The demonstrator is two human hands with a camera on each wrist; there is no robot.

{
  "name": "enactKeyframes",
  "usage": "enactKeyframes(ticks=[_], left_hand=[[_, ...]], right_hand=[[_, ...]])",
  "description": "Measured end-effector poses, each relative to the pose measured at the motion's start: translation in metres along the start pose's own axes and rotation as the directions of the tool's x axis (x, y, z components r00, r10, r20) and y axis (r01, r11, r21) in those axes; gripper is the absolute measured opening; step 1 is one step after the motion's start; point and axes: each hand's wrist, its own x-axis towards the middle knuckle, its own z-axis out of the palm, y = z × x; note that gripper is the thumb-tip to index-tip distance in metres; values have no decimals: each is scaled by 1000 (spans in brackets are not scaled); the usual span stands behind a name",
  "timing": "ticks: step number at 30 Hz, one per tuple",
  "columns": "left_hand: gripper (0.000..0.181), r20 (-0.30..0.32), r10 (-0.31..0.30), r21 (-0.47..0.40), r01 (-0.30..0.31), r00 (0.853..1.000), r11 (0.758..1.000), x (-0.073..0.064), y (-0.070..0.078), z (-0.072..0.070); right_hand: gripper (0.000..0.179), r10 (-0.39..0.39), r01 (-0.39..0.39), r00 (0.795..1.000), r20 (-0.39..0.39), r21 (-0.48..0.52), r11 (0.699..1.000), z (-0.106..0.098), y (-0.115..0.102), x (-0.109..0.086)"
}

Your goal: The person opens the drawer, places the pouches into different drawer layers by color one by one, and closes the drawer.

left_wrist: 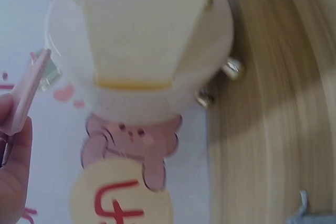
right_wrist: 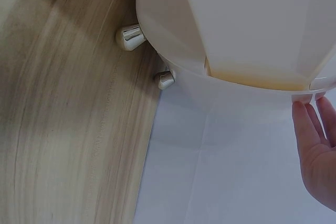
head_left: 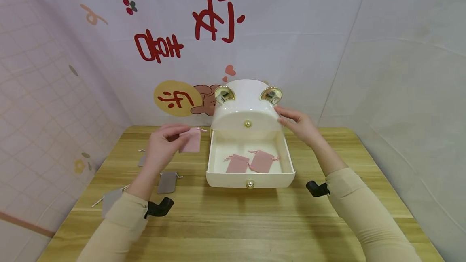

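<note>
My left hand (head_left: 160, 144) pinches a light pink drawstring pouch (head_left: 191, 140) between thumb and fingers, left of the box and raised over the table. In the left wrist view this pouch (left_wrist: 27, 95) shows nearly edge-on. A glossy white drawer box (head_left: 244, 110) with gold round ears stands at the back centre. Its lower drawer (head_left: 227, 180) is pulled out, with two pink pouches (head_left: 237, 165) lying flat inside. My right hand (head_left: 300, 126) touches the box's right side near the ear, fingers extended; the right wrist view shows its fingertips (right_wrist: 299, 109) at the box edge.
Grey drawstring pouches (head_left: 166, 182) lie on the wooden table (head_left: 233, 225) at the left, one partly behind the left forearm. A printed white cloth (head_left: 291, 31) hangs behind the box and along both sides. Short gold feet (right_wrist: 130, 38) hold the box up.
</note>
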Motion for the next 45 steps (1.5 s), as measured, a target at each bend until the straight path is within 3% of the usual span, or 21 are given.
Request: enactKeyframes(ticks=[8, 14, 20, 31, 37, 45], left_hand=[[22, 40, 45, -39, -44, 998, 998, -3, 26, 24], [21, 78, 77, -79, -71, 994, 994, -4, 41, 45], [19, 108, 134, -75, -126, 985, 989, -4, 44, 67], [16, 119, 167, -39, -163, 979, 986, -5, 44, 101], [28, 140, 163, 44, -171, 977, 984, -6, 42, 107], [28, 159, 142, -25, -140, 977, 990, -9, 43, 101]], right_hand=[[47, 1, -1, 1000, 5, 0, 1000, 1, -2, 1], [45, 9, -9, 1000, 13, 9, 1000, 1, -24, -7], [43, -14, 14, 1000, 15, 7, 1000, 1, -40, -13], [44, -2, 2, 1000, 14, 15, 1000, -1, -37, -13], [44, 1, -1, 1000, 12, 12, 1000, 0, -39, -14], [44, 3, -4, 1000, 14, 27, 1000, 0, -38, -13]])
